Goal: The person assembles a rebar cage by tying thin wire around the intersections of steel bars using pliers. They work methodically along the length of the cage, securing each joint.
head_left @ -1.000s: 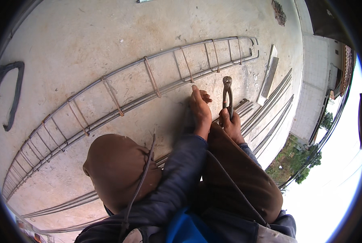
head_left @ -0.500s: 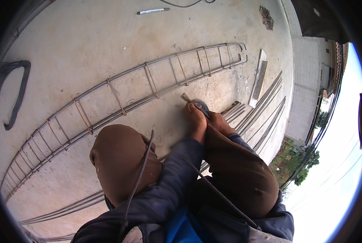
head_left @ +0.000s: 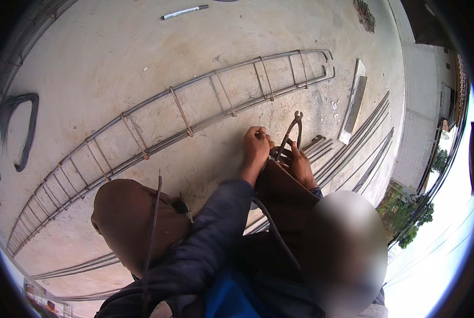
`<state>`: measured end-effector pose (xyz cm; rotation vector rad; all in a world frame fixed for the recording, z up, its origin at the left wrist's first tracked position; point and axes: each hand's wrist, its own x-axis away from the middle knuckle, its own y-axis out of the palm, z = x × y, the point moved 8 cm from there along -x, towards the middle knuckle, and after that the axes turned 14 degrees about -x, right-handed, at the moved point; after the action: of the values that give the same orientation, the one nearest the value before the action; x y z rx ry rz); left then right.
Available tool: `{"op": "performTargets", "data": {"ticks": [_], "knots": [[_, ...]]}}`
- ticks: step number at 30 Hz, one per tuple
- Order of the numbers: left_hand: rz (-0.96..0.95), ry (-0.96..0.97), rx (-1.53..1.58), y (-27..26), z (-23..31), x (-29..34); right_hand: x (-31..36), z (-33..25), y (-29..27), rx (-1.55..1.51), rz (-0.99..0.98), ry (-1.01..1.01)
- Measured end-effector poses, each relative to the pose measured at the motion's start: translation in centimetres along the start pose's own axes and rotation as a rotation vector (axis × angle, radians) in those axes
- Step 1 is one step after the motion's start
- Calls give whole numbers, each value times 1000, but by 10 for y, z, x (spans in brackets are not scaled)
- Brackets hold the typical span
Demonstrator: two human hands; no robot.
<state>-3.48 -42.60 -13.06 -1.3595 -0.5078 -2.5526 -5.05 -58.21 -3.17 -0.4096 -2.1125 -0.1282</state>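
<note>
Left hand (head_left: 256, 149) curled; cannot tell whether it pinches anything. Right hand (head_left: 301, 167) grips pincers (head_left: 286, 140), handles spread, their lower ends partly hidden.

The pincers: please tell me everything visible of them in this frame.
The pincers look like dark, worn metal, with a small rounded head and two long, slim handles spread apart. The head points up the picture, away from the person, against the pale floor. The right grip holds the handles, hiding part of their lower ends. The left grip is close beside them; whether it touches cannot be made out.
</note>
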Motion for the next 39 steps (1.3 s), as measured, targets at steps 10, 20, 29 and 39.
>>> {"op": "performTargets", "data": {"ticks": [10,20,29,39], "knots": [[18,40,307,21,31,-29,-51,-145,7,1101,-3,-1039],[0,297,493,38,34,-64,-44,-169,216,1823,-775,-1587],[254,275,393,41,33,-41,-46,-165,157,1361,-713,-1201],[232,290,326,43,53,-43,-91,-111,100,774,-741,-628]]}}
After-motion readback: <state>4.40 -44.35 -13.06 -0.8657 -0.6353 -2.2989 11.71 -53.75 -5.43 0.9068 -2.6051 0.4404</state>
